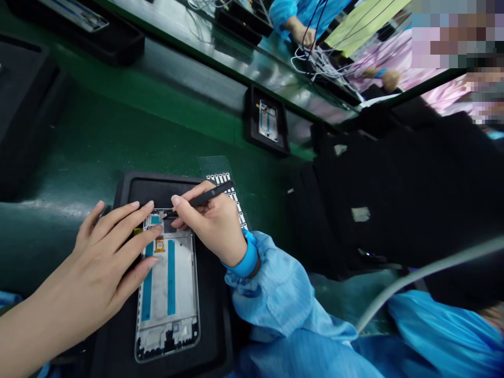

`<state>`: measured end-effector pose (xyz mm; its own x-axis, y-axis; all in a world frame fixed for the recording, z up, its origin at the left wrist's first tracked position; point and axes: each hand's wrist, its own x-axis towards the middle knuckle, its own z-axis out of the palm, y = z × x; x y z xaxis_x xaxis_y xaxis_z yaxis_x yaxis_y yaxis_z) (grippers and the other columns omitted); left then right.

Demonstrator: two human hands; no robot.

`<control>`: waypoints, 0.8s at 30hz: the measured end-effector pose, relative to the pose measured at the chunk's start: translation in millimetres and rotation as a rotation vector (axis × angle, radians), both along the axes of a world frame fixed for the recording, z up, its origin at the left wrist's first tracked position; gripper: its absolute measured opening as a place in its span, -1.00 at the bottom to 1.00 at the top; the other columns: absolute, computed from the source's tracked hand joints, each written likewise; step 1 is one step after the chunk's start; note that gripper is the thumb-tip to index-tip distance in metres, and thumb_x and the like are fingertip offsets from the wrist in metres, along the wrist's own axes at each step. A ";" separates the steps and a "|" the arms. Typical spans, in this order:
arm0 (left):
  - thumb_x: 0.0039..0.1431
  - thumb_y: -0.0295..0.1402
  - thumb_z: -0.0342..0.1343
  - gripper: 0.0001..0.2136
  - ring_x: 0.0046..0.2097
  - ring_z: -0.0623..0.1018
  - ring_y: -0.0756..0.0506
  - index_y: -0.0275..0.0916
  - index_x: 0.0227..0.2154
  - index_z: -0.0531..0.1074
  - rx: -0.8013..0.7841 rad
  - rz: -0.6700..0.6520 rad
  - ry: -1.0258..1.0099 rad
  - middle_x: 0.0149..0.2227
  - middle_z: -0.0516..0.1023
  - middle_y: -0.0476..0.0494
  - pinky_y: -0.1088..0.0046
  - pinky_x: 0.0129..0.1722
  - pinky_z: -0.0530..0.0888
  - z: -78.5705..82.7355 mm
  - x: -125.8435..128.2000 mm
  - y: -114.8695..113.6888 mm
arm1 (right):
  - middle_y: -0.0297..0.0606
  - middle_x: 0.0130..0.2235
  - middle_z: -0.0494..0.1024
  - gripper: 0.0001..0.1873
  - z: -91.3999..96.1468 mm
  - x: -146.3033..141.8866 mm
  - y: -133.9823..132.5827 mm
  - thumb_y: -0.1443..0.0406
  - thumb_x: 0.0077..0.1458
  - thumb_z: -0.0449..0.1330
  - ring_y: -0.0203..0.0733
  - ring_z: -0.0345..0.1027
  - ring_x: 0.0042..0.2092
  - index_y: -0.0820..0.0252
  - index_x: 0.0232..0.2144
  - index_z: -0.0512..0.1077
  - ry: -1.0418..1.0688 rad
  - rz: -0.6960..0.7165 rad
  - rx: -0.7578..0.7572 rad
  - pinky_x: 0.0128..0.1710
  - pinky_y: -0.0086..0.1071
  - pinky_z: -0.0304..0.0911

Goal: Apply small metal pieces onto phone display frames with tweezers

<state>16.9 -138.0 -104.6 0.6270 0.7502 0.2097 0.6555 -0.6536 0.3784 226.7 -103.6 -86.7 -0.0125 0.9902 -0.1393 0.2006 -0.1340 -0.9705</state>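
A phone frame (183,289) with blue strips and a small orange flex cable (159,245) lies in a black tray (214,336). My left hand (114,247) rests with fingers spread over the frame's upper left edge. In my right hand (212,226) is a pair of black tweezers (210,195), its tips down at the upper part of the frame. What the tips touch is too small to make out. Partly behind my right hand lies a clear sheet of small white stickers (218,177).
Another phone frame (268,121) sits in a small black tray (252,134) farther back. Stacked black trays (394,194) stand on the right, more dark trays (23,100) at left. Across the metal rail (197,76), a co-worker's hand (303,32) is among white cables (326,65).
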 end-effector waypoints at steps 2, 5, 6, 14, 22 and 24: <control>0.37 -0.20 -0.07 -0.65 0.32 0.26 -0.28 -0.12 0.14 0.37 0.000 -0.006 -0.001 0.31 0.31 -0.16 -0.11 0.34 0.04 0.2 -0.1 0.3 | -0.44 -0.58 0.53 -0.70 -0.3 0.5 0.3 0.10 0.05 0.35 -0.28 0.51 -0.56 0.13 -0.44 0.34 -0.007 0.006 0.003 -0.54 -0.48 0.39; 0.37 -0.20 -0.07 -0.65 0.32 0.27 -0.29 -0.11 0.14 0.37 -0.003 -0.011 -0.002 0.30 0.32 -0.15 -0.10 0.35 0.04 -0.1 0.3 0.7 | -0.44 -0.59 0.53 -0.71 -1.1 0.9 0.8 0.12 0.06 0.34 -0.27 0.51 -0.55 0.13 -0.43 0.35 -0.019 0.014 0.012 -0.55 -0.48 0.39; 0.37 -0.21 -0.07 -0.65 0.32 0.28 -0.29 -0.11 0.13 0.37 -0.003 -0.007 -0.003 0.30 0.32 -0.15 -0.10 0.35 0.05 -0.4 0.7 0.7 | -0.44 -0.59 0.53 -0.71 -1.3 0.9 0.8 0.12 0.06 0.34 -0.27 0.51 -0.55 0.13 -0.43 0.35 -0.024 0.015 0.016 -0.55 -0.48 0.39; 0.37 -0.25 -0.07 -0.63 0.30 0.29 -0.29 -0.14 0.18 0.33 0.042 0.012 0.032 0.28 0.34 -0.20 -0.10 0.33 0.06 -1.0 4.8 -0.1 | -0.43 -0.59 0.52 -0.71 0.6 0.1 1.7 0.10 0.06 0.34 -0.23 0.54 -0.51 0.12 -0.44 0.35 -0.098 0.028 0.067 -0.49 -0.44 0.43; 0.36 -0.31 -0.07 -0.65 0.18 0.40 -0.38 -0.30 0.11 0.40 0.166 0.028 0.127 0.17 0.46 -0.34 -0.26 0.22 0.17 7.2 14.3 0.7 | -0.41 -0.56 0.50 -0.75 5.1 -3.3 10.0 0.16 0.11 0.30 -0.25 0.53 -0.49 0.13 -0.44 0.34 -0.221 0.092 0.119 -0.51 -0.47 0.37; 0.35 -0.33 -0.07 -0.65 0.15 0.42 -0.41 -0.35 0.09 0.41 0.204 0.023 0.155 0.15 0.47 -0.39 -0.31 0.20 0.17 9.6 17.0 0.2 | -0.41 -0.56 0.49 -0.76 4.8 -4.0 10.3 0.16 0.11 0.30 -0.25 0.52 -0.50 0.13 -0.45 0.36 -0.231 0.077 0.129 -0.53 -0.47 0.35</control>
